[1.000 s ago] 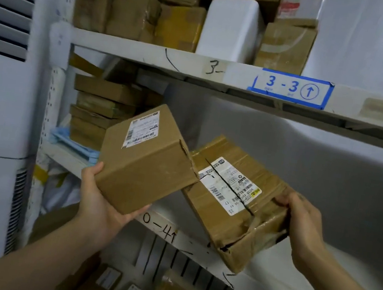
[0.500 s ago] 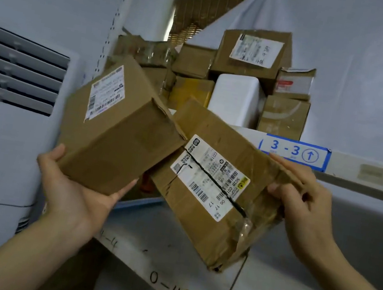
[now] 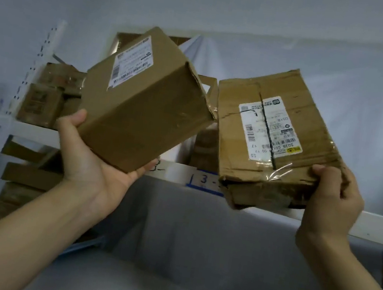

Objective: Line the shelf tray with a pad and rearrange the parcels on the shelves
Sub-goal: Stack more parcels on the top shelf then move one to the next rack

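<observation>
My left hand [image 3: 92, 159] holds a brown cardboard parcel [image 3: 145, 112] from below, thumb on its left side and fingers under its base; a white label faces up-left. My right hand [image 3: 332, 199] grips the lower right corner of a flatter, crumpled parcel [image 3: 273, 142] with a white label and clear tape. Both parcels are raised in front of the upper shelf [image 3: 176, 170], tilted, their near corners almost touching.
More brown parcels [image 3: 47, 97] stand on the upper shelf at the left. Flat boxes [image 3: 27, 176] are stacked on the shelf below, beside a perforated white upright [image 3: 17, 97]. A blue label reading "3" [image 3: 205, 179] marks the shelf edge. A blue pad edge [image 3: 84, 245] shows lower left.
Both hands have lifted the two parcels higher, up to the level of the upper shelf. The view has tilted upward. The right-hand parcel has turned more upright and parted from the left one.
</observation>
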A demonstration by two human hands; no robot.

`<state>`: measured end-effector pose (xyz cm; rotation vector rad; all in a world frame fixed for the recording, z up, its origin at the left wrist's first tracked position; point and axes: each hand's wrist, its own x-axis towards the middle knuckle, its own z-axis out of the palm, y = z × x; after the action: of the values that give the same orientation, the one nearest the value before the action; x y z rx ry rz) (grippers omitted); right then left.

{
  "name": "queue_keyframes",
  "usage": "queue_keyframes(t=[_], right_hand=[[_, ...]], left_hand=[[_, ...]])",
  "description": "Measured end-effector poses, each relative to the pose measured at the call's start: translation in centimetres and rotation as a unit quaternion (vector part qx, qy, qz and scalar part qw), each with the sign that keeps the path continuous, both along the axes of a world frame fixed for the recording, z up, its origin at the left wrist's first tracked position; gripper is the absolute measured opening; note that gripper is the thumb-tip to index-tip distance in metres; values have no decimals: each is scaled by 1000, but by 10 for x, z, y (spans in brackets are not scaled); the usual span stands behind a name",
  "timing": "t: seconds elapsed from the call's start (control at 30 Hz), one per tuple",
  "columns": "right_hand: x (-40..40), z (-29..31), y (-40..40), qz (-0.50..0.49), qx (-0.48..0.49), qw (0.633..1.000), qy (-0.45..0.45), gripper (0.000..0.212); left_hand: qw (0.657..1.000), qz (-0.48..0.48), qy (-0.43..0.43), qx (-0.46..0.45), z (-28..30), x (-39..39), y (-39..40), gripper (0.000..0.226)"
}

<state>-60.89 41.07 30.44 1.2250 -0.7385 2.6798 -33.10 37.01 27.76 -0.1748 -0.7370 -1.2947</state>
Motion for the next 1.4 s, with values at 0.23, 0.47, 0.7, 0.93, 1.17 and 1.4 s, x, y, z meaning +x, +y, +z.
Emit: queue_keyframes(t=[0.23, 0.47, 0.7, 0.93, 1.17, 1.4], right_hand=[[-51, 52, -3, -55, 79, 986, -133, 63], [-66, 86, -20, -61, 290, 950, -102, 78], [-72, 90, -40, -100, 476, 869, 89, 40], [-87, 80, -49, -224, 429, 864, 140, 58], [-53, 94, -14, 105, 255, 942, 192, 81], [-62, 103, 7, 225, 273, 919, 175, 62]], left_hand=[[998, 12, -67, 10, 34, -48, 5, 57], [995, -5, -92, 42, 47, -75, -1, 52], [992, 14, -107, 60, 53, -81, -10, 51], [991, 36, -119, 51, 61, -88, -12, 40], [978, 58, -199, -13, 82, -126, -12, 37], [954, 56, -292, -46, 112, -174, -16, 41]])
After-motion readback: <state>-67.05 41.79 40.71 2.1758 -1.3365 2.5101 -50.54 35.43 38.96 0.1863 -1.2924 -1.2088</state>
